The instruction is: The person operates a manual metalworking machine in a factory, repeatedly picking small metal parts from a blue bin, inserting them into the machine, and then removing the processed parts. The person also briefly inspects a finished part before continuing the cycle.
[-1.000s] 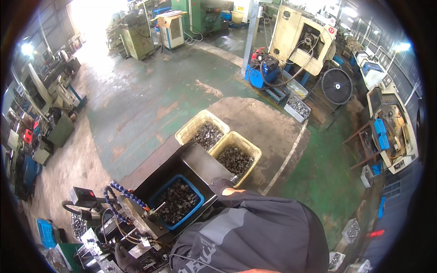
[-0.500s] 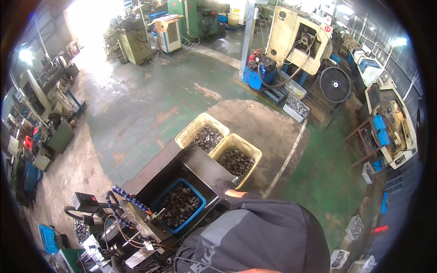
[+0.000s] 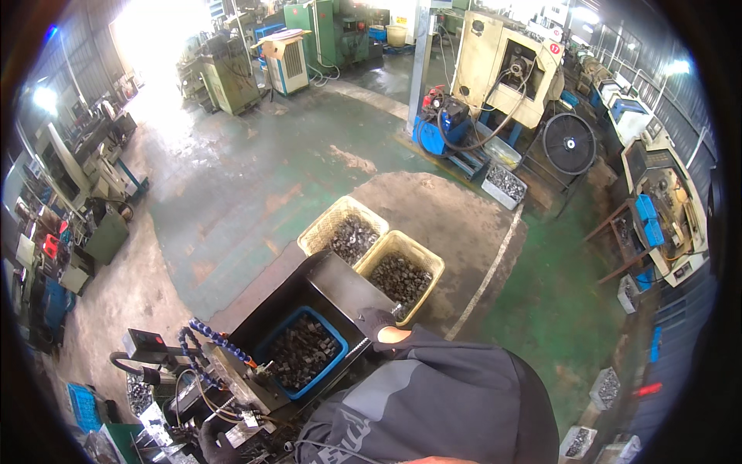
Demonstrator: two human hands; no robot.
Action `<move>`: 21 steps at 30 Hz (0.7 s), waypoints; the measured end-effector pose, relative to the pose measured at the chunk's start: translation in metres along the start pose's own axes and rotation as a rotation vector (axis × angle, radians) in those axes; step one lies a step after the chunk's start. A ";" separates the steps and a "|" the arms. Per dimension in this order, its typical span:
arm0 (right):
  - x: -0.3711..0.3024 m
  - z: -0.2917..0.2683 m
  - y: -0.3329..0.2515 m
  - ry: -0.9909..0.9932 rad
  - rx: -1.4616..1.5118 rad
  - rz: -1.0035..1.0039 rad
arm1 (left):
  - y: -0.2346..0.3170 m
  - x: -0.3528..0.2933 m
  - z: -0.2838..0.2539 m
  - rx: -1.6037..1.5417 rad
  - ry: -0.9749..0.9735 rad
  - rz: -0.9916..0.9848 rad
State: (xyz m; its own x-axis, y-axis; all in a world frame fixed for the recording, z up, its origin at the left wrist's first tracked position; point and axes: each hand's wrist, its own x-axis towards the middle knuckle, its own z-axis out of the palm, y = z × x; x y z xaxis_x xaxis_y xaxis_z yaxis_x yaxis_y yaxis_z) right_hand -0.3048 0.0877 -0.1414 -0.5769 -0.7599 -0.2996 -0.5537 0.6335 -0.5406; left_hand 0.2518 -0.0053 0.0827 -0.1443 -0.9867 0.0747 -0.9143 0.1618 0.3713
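My right hand (image 3: 376, 321), in a dark glove with bare skin at the wrist, is at the right edge of a dark metal tray (image 3: 340, 280). Its fingers are too dark to make out, so I cannot tell whether they hold anything. Inside the tray a blue basket (image 3: 345, 340) holds many small dark metal parts (image 3: 305, 356). Down among the machine's hoses and fittings, a dark rounded shape looks like my gloved left hand (image 3: 216, 444); its fingers are not distinct. My grey and black top hides much of the lower middle.
Two yellow baskets (image 3: 304, 237) of metal parts stand on the floor beyond the tray. Blue jointed coolant hoses (image 3: 212, 334) and a control box (image 3: 144, 342) rise at the left. Farther off are a beige machine (image 3: 495, 58), a black round fan (image 3: 569, 145) and a grey bin (image 3: 504, 186).
My right hand has shifted slightly left and down along the tray's edge. The dark shape among the fittings at lower left shows more clearly now. The basket and tray stay put.
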 end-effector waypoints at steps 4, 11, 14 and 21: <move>0.001 0.005 0.012 -0.016 0.047 0.018 | 0.044 0.012 -0.011 0.237 -0.100 -0.155; 0.010 0.011 -0.002 -0.060 0.040 -0.025 | 0.034 0.003 -0.015 0.556 0.037 -0.044; 0.003 0.011 0.009 -0.062 0.044 0.003 | 0.026 0.016 -0.001 0.407 0.055 -0.065; 0.001 0.011 0.020 -0.091 0.039 0.005 | 0.004 0.023 0.022 0.216 0.137 -0.047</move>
State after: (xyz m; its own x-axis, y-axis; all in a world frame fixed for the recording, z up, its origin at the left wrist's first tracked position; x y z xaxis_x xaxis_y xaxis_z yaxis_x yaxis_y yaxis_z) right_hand -0.3099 0.0976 -0.1611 -0.5213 -0.7681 -0.3718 -0.5264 0.6324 -0.5684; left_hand 0.2369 -0.0278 0.0658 -0.0607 -0.9796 0.1917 -0.9805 0.0945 0.1724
